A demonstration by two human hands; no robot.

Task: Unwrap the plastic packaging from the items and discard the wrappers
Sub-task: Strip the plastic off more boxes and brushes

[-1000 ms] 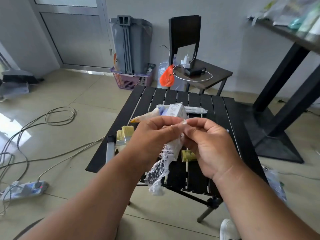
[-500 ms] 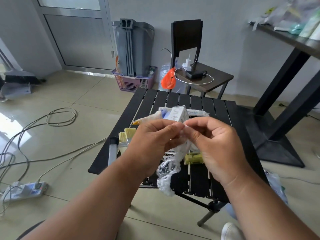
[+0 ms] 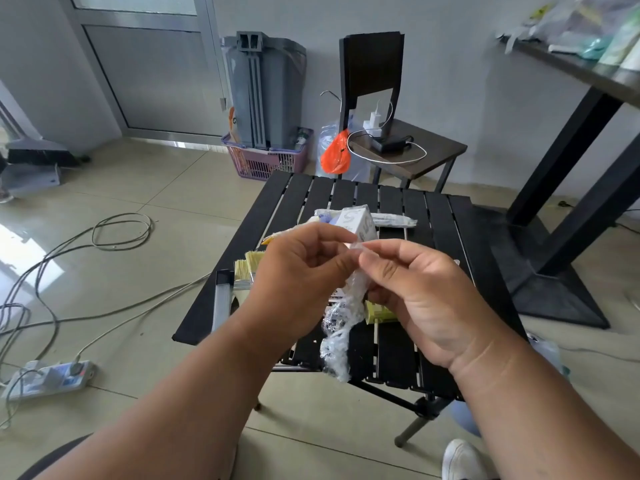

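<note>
The crumpled clear plastic wrapper hangs as a twisted strip in front of the black slatted table, above its near edge, its lower end loose and wrinkled with dark print showing through. Your left hand and your right hand meet at the top of that strip, just over the middle of the table, each with fingers curled and thumb and forefinger pinching the wrapper's upper end. Their fingertips are almost touching.

Behind your knuckles, on the table's middle slats, stands a small white cardboard box with grey print. A long item in clear wrap lies just beside it. At the table's left edge lie pale-bristled paint brushes. A yellow-green block shows on the table below your right hand.

Beyond the table's far left corner, a purple plastic basket on the floor holds a tall grey plastic object standing upright. What else is in the basket cannot be made out.
</note>
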